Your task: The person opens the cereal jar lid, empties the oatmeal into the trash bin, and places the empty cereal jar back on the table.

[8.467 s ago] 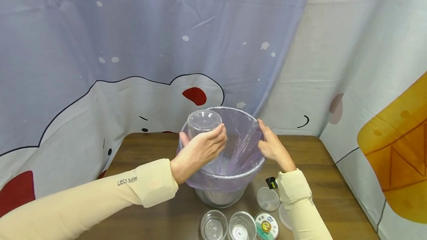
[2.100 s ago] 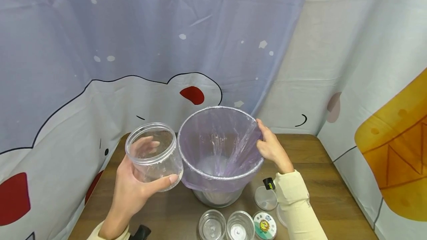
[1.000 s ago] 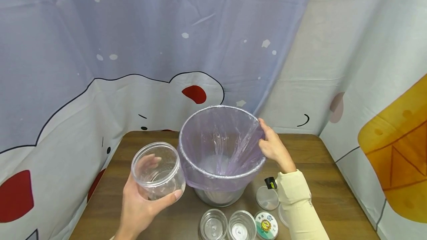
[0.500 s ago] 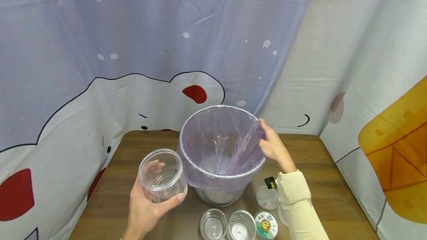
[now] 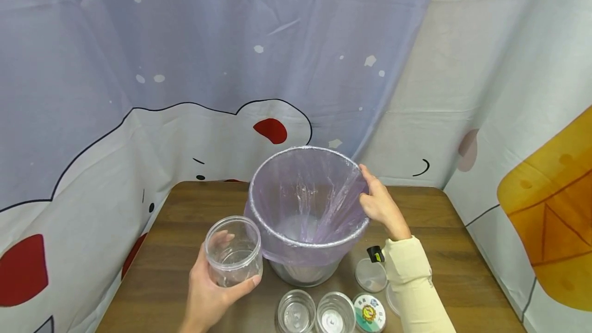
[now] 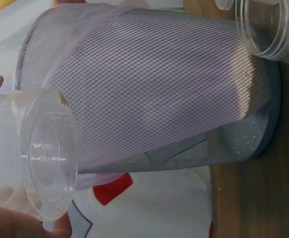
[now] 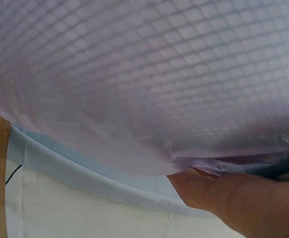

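My left hand [image 5: 210, 289] holds a clear plastic jar [image 5: 234, 248] upright, thumb on the near side and fingers behind it. The jar's open mouth faces up, and no lid is on it. In the left wrist view the jar's base [image 6: 50, 153] shows beside the mesh wall of a wastebasket [image 6: 159, 89]. A thin purple bin liner [image 5: 305, 256] covers the wastebasket's rim and hangs inside. At the rim's right side my right hand [image 5: 381, 204] grips the edge and liner, its index finger lying along the rim. The right wrist view shows its thumb [image 7: 253, 203] against the liner.
Two clear open jars [image 5: 296, 312] [image 5: 335, 314] stand in front of the wastebasket. Next to them lies a round lid with a printed label [image 5: 369, 313]; clear lids [image 5: 371, 275] lie near the right sleeve. A printed curtain [image 5: 208, 55] hangs behind the wooden table [image 5: 439, 271].
Earlier my left hand held the jar upside down over the wastebasket. It then turned the jar upright to the left, and has since lowered it and shifted right. My right hand has stayed at the rim.
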Demonstrator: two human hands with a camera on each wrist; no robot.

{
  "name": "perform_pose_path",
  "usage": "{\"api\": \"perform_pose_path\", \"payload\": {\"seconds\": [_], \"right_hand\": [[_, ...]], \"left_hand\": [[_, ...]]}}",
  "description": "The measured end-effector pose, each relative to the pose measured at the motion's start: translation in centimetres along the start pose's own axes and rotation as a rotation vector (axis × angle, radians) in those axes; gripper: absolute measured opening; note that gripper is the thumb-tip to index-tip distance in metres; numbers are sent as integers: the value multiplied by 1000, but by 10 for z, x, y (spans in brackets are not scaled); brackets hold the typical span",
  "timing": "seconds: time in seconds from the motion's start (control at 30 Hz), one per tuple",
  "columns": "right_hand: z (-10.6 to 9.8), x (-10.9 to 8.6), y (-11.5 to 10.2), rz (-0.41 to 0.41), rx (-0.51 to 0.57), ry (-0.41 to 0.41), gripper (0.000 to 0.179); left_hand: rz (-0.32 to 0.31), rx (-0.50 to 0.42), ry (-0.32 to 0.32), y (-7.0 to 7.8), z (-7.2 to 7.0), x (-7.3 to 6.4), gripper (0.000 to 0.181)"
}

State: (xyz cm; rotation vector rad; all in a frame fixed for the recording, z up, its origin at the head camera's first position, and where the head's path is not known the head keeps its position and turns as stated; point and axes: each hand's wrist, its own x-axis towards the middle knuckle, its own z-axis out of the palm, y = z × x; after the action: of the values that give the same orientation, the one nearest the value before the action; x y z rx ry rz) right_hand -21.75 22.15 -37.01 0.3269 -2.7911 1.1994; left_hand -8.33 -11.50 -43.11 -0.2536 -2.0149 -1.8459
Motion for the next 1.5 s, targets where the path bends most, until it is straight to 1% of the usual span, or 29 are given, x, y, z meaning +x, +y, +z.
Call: {"api": "perform_pose_path", "payload": {"seconds": [0.17,0.37,0.5,0.63,0.77,0.9,1.03,1.1,1.27,1.4,1.5], "right_hand": [[0,0,0,-1,-6,1,73],[0,1,0,-9,-11,6,74],[1,1,1,-6,-11,6,75],[1,1,1,-10,-10,10,75],[2,0,1,-3,1,5,75],[2,0,0,5,12,1,74],[2,0,0,-1,9,4,74],[1,-1,0,-5,5,6,74],[1,-1,1,-9,12,7,74],[0,-1,0,-7,19,12,74],[0,0,-1,-3,20,15,75]], "left_hand": [[8,16,5,-6,2,-3,91],[-21,29,-14,-12,2,-6,93],[-12,43,-27,-15,2,-7,92],[-24,83,-38,-16,2,-10,90],[-65,145,-36,-19,1,-13,91],[-92,196,-24,-24,1,-17,91],[-104,252,-9,-27,2,-22,92],[-110,266,-3,-29,3,-25,92],[-126,263,-2,-33,4,-30,93],[-129,311,-12,-39,5,-33,94],[-135,322,-14,-44,6,-35,95]]}}
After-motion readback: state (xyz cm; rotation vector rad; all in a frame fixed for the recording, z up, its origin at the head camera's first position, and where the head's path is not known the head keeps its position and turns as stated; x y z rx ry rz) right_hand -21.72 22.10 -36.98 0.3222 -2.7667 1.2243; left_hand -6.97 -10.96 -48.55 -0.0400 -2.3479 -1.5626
